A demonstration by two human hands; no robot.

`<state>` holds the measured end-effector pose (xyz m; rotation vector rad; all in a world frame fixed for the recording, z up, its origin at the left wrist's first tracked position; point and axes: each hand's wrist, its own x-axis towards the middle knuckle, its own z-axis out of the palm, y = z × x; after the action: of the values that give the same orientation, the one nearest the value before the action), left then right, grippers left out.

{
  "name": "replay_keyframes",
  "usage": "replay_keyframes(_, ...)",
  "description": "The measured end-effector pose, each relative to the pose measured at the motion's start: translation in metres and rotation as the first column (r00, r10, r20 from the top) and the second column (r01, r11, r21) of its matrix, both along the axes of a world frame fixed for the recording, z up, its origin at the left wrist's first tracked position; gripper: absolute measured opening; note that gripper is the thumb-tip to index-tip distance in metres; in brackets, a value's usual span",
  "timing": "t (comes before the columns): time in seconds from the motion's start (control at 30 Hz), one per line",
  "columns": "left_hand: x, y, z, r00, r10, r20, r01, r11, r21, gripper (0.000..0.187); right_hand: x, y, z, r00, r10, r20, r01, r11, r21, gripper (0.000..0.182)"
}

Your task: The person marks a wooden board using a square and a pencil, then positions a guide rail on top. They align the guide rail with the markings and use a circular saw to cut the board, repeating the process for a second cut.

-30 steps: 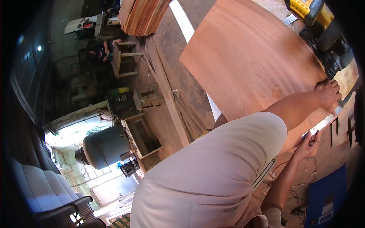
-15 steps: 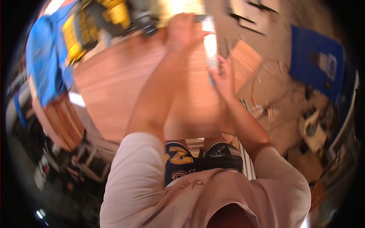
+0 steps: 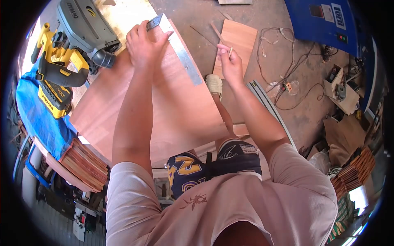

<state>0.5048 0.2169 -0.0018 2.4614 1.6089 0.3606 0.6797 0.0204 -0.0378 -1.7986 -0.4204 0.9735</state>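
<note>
A metal try square [image 3: 184, 59] lies along the right edge of a broad wooden board [image 3: 184, 110], its dark stock [image 3: 155, 22] at the board's far corner. My left hand [image 3: 143, 47] rests on the board at that corner, fingers against the stock and thumb stretched toward the blade. Off the board to the right, my right hand [image 3: 231, 65] is raised with its fingers closed around a thin pencil [image 3: 230, 51], mostly hidden by the fingers. Its fingertips are apart from the square.
A yellow-and-grey power tool [image 3: 84, 33] stands at the far left beside a blue cloth [image 3: 41, 98]. Stacked wood strips [image 3: 84, 164] sit below. On the floor are a wood panel [image 3: 238, 37], cables [image 3: 283, 65] and a blue machine panel [image 3: 324, 24] at the upper right.
My right hand has moved off the square's blade, away from the board. My left hand stays at the stock. The view has swung, shifting the board and tools within it.
</note>
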Motion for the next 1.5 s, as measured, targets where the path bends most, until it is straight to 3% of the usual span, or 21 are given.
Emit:
replay_keyframes(0.1, 0.002, 0.002, 0.001, 0.998, -0.013, 0.057, 0.012, 1.0, 0.024, 0.074, 0.006, 0.01, 0.001, 0.999, -0.033, -0.039, 0.034, 0.999, 0.026, 0.029)
replay_keyframes(0.2, 0.001, -0.002, 0.004, 0.999, -0.009, 0.051, 0.007, 1.0, 0.03, 0.075, 0.005, 0.02, -0.005, 0.996, -0.042, 0.078, 0.029, 0.986, 0.166, 0.033)
replay_keyframes(0.27, 0.0, -0.001, 0.002, 0.996, -0.026, 0.081, 0.023, 0.999, 0.036, 0.076, 0.014, 0.033, 0.006, 0.989, 0.108, -0.097, -0.114, 0.991, -0.065, 0.034)
replay_keyframes(0.37, 0.0, 0.001, 0.003, 0.997, -0.02, 0.081, 0.016, 0.998, 0.06, 0.075, 0.01, 0.06, 0.015, 0.986, 0.148, -0.079, -0.157, 0.979, -0.132, 0.035)
replay_keyframes(0.5, -0.001, -0.001, 0.003, 0.997, 0.006, 0.081, -0.007, 1.0, 0.015, 0.076, -0.004, 0.073, 0.006, 0.97, 0.211, -0.121, -0.214, 0.977, -0.007, 0.035)
replay_keyframes(0.57, -0.001, -0.001, 0.004, 0.996, 0.008, 0.093, -0.009, 1.0, 0.009, 0.079, -0.011, 0.082, -0.001, 0.93, 0.327, 0.169, -0.351, 0.925, 0.142, 0.041)
replay_keyframes(0.6, -0.002, 0.0, 0.005, 0.996, 0.017, 0.085, -0.02, 0.999, 0.029, 0.079, -0.011, 0.087, -0.003, 0.927, 0.334, 0.168, -0.36, 0.918, 0.163, 0.041)
replay_keyframes(0.67, -0.002, 0.0, 0.007, 0.994, 0.002, 0.113, -0.003, 1.0, 0.009, 0.079, -0.008, 0.093, 0.005, 0.94, 0.331, -0.083, -0.336, 0.941, -0.045, 0.048)
replay_keyframes(0.7, -0.002, -0.001, 0.008, 0.993, 0.007, 0.115, -0.009, 1.0, 0.018, 0.08, -0.009, 0.097, 0.007, 0.939, 0.343, -0.039, -0.344, 0.938, -0.035, 0.05)
replay_keyframes(0.8, -0.006, 0.002, -0.007, 0.993, -0.023, 0.116, 0.014, 0.997, 0.078, 0.082, -0.018, 0.117, 0.046, 0.942, 0.319, -0.106, -0.313, 0.947, 0.074, 0.047)
replay_keyframes(0.87, -0.01, 0.006, -0.009, 0.989, -0.011, 0.145, 0.011, 1.0, 0.002, 0.084, -0.017, 0.13, 0.04, 0.926, 0.348, -0.144, -0.338, 0.937, 0.088, 0.041)
replay_keyframes(0.93, -0.013, 0.005, 0.002, 0.985, 0.038, 0.17, -0.018, 0.993, -0.118, 0.084, -0.007, 0.143, 0.033, 0.873, 0.352, -0.337, -0.329, 0.936, 0.123, 0.033)
replay_keyframes(0.97, -0.014, 0.006, 0.002, 0.986, 0.04, 0.164, -0.02, 0.992, -0.121, 0.084, -0.012, 0.148, 0.03, 0.862, 0.373, -0.344, -0.351, 0.928, 0.127, 0.033)
replay_keyframes(1.03, -0.012, 0.006, 0.002, 0.983, 0.044, 0.18, -0.02, 0.991, -0.136, 0.085, -0.01, 0.154, 0.027, 0.829, 0.252, -0.5, -0.098, 0.945, 0.313, 0.03)
replay_keyframes(1.07, -0.013, 0.006, 0.003, 0.981, 0.04, 0.189, -0.017, 0.993, -0.118, 0.084, -0.009, 0.156, 0.025, 0.833, 0.25, -0.494, -0.109, 0.949, 0.295, 0.03)
replay_keyframes(1.13, -0.015, 0.004, 0.002, 0.976, 0.035, 0.215, -0.012, 0.994, -0.107, 0.084, -0.006, 0.16, 0.016, 0.934, 0.303, -0.19, -0.253, 0.935, 0.248, 0.03)
replay_keyframes(1.27, -0.014, 0.004, 0.002, 0.978, 0.036, 0.206, -0.019, 0.996, -0.084, 0.083, -0.005, 0.165, 0.008, 0.932, 0.279, -0.232, -0.228, 0.948, 0.223, 0.035)
replay_keyframes(1.33, -0.014, 0.005, 0.001, 0.977, 0.026, 0.211, -0.008, 0.996, -0.087, 0.083, -0.011, 0.162, 0.014, 0.932, 0.328, -0.156, -0.293, 0.933, 0.211, 0.046)
replay_keyframes(1.43, -0.014, 0.006, 0.0, 0.98, 0.036, 0.193, -0.019, 0.996, -0.089, 0.084, -0.015, 0.156, 0.017, 0.937, 0.349, -0.01, -0.341, 0.923, 0.178, 0.041)
replay_keyframes(1.47, -0.012, 0.005, -0.001, 0.985, 0.033, 0.172, -0.034, 0.999, 0.005, 0.085, -0.015, 0.153, 0.015, 0.939, 0.344, 0.017, -0.342, 0.924, 0.171, 0.039)
replay_keyframes(1.5, -0.013, 0.01, -0.002, 0.986, 0.005, 0.168, 0.022, 0.987, -0.162, 0.084, -0.015, 0.15, 0.01, 0.936, 0.35, 0.031, -0.35, 0.921, 0.173, 0.037)
